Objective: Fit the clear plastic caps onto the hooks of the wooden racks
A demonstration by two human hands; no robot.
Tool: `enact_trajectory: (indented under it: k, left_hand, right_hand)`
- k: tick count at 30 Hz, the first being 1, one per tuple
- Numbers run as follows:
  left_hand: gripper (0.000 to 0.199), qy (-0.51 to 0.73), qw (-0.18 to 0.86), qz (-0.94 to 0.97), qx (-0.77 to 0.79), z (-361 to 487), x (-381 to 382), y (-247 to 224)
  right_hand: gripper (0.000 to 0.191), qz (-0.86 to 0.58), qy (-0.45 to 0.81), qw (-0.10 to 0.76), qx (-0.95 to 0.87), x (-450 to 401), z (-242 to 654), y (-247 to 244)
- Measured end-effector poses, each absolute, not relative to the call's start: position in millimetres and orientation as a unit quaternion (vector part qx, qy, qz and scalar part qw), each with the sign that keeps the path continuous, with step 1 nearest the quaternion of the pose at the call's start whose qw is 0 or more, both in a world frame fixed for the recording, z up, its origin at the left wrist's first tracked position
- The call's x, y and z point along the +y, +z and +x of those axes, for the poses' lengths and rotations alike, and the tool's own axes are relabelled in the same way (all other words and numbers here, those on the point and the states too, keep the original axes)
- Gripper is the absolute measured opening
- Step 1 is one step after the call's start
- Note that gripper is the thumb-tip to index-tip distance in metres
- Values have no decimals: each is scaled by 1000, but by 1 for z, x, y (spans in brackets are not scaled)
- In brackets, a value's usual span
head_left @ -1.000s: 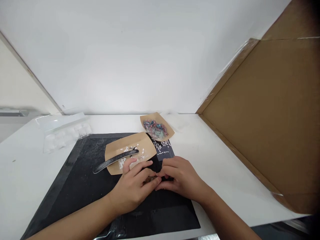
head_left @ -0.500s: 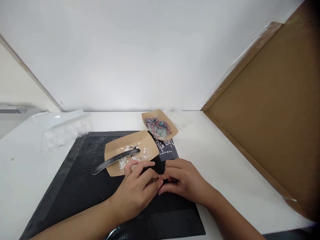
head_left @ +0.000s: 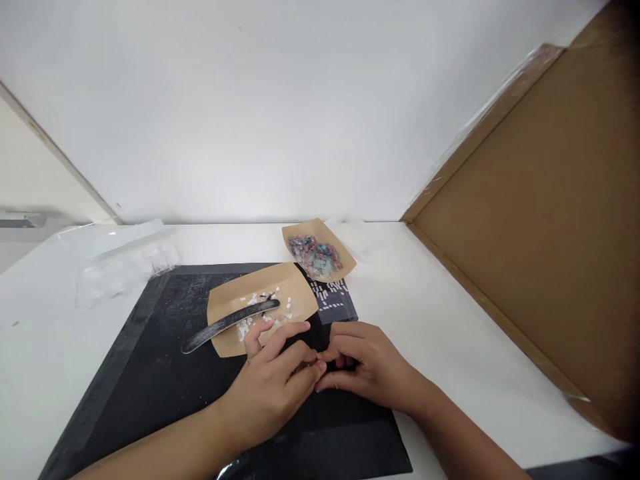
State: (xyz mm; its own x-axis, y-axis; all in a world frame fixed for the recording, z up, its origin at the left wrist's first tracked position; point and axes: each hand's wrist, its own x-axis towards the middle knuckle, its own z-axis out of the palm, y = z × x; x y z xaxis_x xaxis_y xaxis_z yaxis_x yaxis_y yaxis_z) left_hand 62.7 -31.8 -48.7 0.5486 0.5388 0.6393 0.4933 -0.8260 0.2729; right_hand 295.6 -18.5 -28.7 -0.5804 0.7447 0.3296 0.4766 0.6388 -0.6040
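My left hand (head_left: 274,383) and my right hand (head_left: 367,363) meet fingertip to fingertip over the black mat (head_left: 145,393). Thumb and index finger of the left are pinched together, its outer fingers raised; what sits in the pinch is too small to make out. The right hand's fingers are curled in against the left fingertips, and anything between them is hidden. Just beyond my left hand, a brown paper tray (head_left: 225,300) holds small white pieces (head_left: 245,328). A curved black nail file (head_left: 230,325) lies across that tray, its near end sticking out over the mat.
Behind stands a second paper tray (head_left: 345,259) with small colourful wrapped pieces (head_left: 315,255). A dark card with white strips (head_left: 339,308) lies beside the trays. Clear plastic boxes (head_left: 125,263) are at the back left. A large cardboard panel (head_left: 530,220) rises on the right.
Both hands keep nearly the same pose, fingertips together. The whole view has shifted very slightly; the trays and nail file stay where they were on the mat.
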Motion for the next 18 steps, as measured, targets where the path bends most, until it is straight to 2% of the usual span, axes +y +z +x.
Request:
enact_trajectory:
  k: [4, 11, 18]
  left_hand:
    - [11, 369, 45, 878, 302, 60, -33, -45]
    - [28, 362, 77, 881, 294, 53, -36, -38]
    - [24, 363, 92, 875, 307, 54, -36, -37]
  right_hand:
    - [31, -354, 240, 302, -852, -19, 297, -31]
    - [26, -356, 263, 293, -848, -19, 298, -32]
    - [31, -359, 268, 293, -845, -19, 297, -31]
